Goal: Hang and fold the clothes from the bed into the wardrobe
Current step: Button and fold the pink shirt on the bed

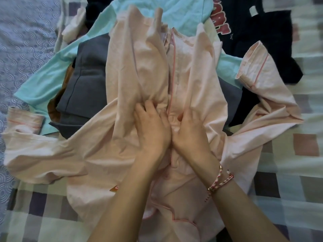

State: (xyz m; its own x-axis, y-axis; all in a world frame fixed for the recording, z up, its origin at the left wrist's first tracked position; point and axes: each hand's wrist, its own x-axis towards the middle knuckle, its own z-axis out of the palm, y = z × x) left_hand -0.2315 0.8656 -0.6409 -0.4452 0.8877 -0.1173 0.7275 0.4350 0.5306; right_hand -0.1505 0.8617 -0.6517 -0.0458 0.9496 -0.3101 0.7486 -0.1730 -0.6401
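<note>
Looking down past both forearms, I see a braided red-and-white bracelet [221, 180] on the right wrist and, under it, the task's thing: a pale pink long-sleeved cotton shirt with red piping [201, 88], spread front-up on the checked bedspread [305, 172]. Its scalloped collar lies nearest me and its hem farthest, so the long axis runs straight away from the hands.

The left hand [152, 130] and right hand [190, 131] touch side by side on the shirt's middle, either side of the piped button strip. The left fingers [145, 109] are bent into a raised fold and grip it. The right hand lies flatter, thumb at the strip; whether it pinches cloth I cannot tell. Neither hand is nearer; the strip sits between them.

The sleeves splay outward from the shirt to both sides, cuffs well apart, so I judge there is room to draw them inward.

Beyond, the shirt's far half rests on a folded grey garment [87, 75] and a mint-green garment [52, 70], with a dark navy top with pink lettering [253, 32] past its far right edge; lifting could drag these.
</note>
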